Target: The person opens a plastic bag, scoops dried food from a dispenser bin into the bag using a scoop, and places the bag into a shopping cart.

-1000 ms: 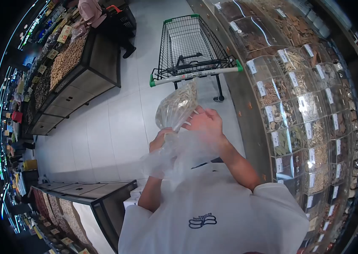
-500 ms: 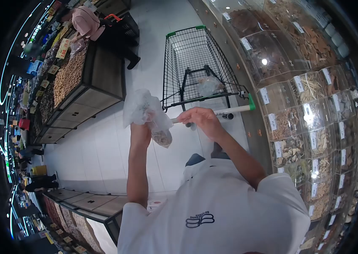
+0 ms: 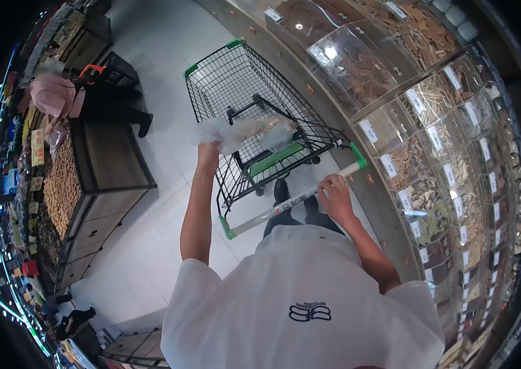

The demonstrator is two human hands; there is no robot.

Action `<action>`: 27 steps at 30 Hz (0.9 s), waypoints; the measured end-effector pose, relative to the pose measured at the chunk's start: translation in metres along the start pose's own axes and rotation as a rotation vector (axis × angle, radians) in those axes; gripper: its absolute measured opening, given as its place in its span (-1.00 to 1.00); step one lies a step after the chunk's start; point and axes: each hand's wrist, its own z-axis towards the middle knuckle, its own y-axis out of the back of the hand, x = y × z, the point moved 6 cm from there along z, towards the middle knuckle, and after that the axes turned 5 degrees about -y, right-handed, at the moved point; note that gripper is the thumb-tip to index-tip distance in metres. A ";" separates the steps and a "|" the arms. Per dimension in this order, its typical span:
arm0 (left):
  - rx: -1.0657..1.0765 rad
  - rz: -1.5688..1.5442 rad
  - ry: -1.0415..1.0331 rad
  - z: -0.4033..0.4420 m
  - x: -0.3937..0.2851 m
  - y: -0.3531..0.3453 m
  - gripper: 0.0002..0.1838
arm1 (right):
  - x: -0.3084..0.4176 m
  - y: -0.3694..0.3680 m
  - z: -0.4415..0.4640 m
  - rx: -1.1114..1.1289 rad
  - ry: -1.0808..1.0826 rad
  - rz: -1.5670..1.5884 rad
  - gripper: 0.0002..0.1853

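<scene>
My left hand (image 3: 209, 149) is closed on a clear plastic bag (image 3: 231, 136), which hangs over the near left side of the shopping cart (image 3: 236, 92). The bag stretches to the right, and its contents are blurred. Beside it, inside the cart's wire basket, lies another clear bag (image 3: 277, 138); where one ends and the other begins is hard to see. My right hand (image 3: 336, 198) has its fingers curled on the cart's handle (image 3: 272, 213), near the green right end cap.
Clear bins of dried goods (image 3: 432, 141) line the right side. On the left, a person in a pink top (image 3: 54, 97) leans over a wooden stand of nuts (image 3: 62, 190). Behind that person is a black basket (image 3: 112, 72). Light tiles (image 3: 149, 246) cover the floor.
My left hand has carried the bag forward over the cart. My right hand has gone from near the bag to the handle, and the cart now sits closer, turned in view.
</scene>
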 end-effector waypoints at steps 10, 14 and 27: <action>0.012 0.716 0.332 0.116 0.182 0.012 -0.59 | 0.008 -0.031 0.001 -0.032 -0.249 -0.175 -0.71; 0.529 1.417 -0.003 0.085 0.226 0.026 -0.58 | 0.007 -0.035 0.004 -0.015 -0.324 -0.156 -0.70; 0.647 0.893 -0.118 -0.021 0.163 -0.031 -0.71 | 0.004 -0.051 0.010 0.045 -0.404 -0.144 -0.68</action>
